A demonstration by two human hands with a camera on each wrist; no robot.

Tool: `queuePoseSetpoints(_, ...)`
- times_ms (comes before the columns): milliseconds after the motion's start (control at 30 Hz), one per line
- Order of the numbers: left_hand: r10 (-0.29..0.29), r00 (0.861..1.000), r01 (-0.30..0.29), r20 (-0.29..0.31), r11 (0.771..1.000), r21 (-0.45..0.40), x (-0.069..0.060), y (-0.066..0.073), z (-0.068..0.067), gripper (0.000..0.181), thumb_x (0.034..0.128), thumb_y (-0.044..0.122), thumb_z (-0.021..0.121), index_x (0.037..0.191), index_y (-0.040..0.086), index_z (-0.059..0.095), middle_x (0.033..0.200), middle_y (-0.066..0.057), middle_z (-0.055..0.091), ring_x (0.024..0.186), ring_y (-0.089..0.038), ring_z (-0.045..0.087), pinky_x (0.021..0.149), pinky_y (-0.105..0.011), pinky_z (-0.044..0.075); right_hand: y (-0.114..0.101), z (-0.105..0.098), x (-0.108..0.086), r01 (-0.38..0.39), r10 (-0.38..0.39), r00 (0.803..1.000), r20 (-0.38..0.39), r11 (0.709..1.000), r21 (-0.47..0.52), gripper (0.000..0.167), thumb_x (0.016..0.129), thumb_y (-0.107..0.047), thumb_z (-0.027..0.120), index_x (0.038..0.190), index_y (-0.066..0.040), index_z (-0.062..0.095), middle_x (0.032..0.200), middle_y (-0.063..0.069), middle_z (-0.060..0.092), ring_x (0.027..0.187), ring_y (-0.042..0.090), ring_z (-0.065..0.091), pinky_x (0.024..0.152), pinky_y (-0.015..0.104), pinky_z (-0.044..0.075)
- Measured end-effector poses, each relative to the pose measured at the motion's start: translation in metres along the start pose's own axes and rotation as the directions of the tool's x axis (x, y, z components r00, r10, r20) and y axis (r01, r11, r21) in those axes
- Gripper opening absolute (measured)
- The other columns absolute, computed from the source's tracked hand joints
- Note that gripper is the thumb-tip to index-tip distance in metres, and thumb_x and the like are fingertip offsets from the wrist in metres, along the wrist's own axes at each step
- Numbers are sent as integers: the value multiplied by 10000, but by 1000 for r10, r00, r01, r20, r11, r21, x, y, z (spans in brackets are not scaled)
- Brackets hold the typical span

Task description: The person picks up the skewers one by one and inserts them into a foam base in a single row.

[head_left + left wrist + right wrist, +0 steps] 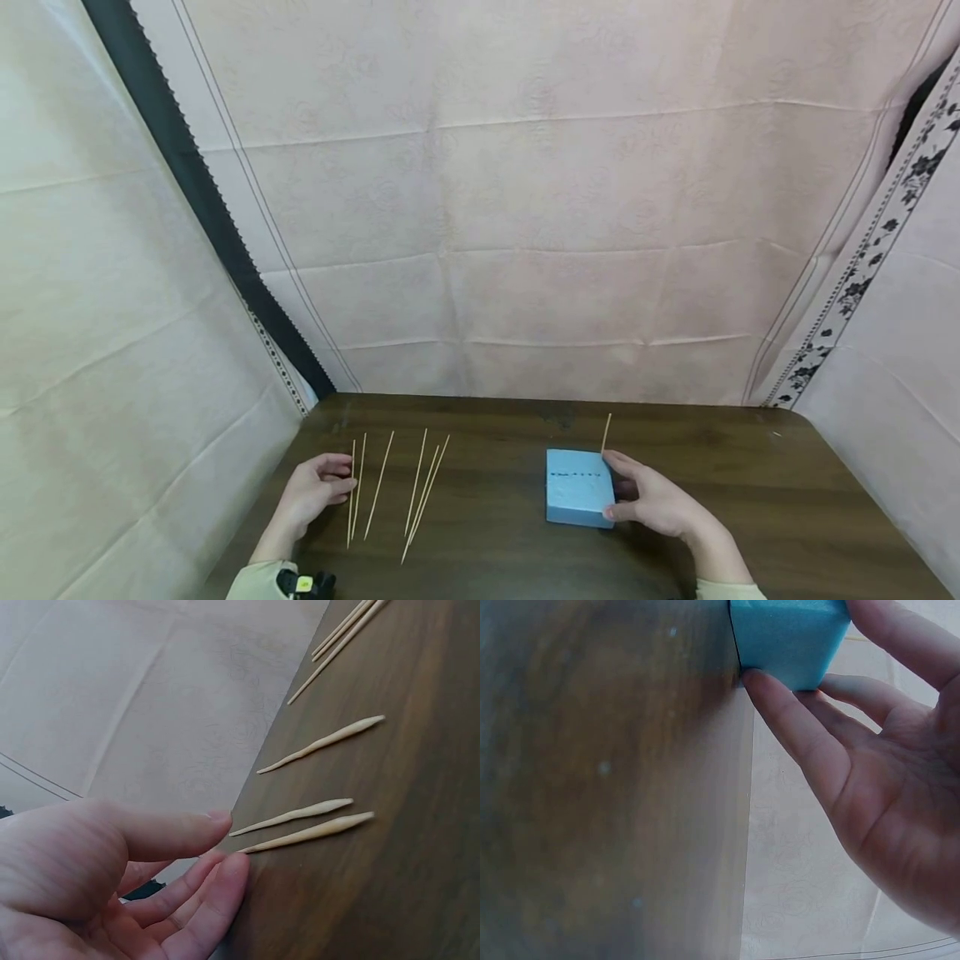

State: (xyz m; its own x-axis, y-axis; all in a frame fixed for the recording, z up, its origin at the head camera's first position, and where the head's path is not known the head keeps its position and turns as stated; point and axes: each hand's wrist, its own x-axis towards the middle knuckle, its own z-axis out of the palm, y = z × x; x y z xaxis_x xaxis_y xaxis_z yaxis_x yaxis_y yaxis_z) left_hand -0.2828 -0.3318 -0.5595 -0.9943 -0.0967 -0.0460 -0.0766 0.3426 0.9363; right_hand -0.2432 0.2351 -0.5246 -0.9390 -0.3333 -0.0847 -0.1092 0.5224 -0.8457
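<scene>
6 sticks [378, 486] nr L hand [315, 490], can't tell grip; R hand [654, 502] grips blue block [576, 493]

The block [577, 486] sits on the table [495, 533], a cloth [525, 208] behind it. Left of the block lie six sticks [378, 486], the left hand [313, 487] farther left; at the block's right is the right hand [651, 498], at its far right corner another stick [606, 433].

blue block [579, 492]: dark-dotted top | six thin sticks [378, 486]: lying left
</scene>
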Motion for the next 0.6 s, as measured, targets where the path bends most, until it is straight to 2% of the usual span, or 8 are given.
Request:
queuePoseSetpoints(233, -5, 1000, 5, -18, 1000, -2, 1, -1, 0, 467, 892, -68, 810, 1322, -117, 634, 1133, -233, 664, 902, -258, 700, 725, -389, 639, 0, 0, 0, 3, -3, 1000, -3, 1000, -11, 1011, 830, -155, 922, 1620, 79, 337, 1678, 338, 279, 1331, 524, 569, 1008, 594, 543)
queuePoseSetpoints(600, -17, 999, 20, -47, 997, 68, -3, 6, 1, 557, 823, -134, 827, 1338, -116, 616, 1125, -247, 660, 880, -257, 706, 702, -398, 636, 0, 1, 1, -15, 15, 1000, -19, 1000, -24, 1009, 814, -163, 932, 1615, 67, 363, 1673, 328, 304, 1324, 504, 581, 1021, 619, 525)
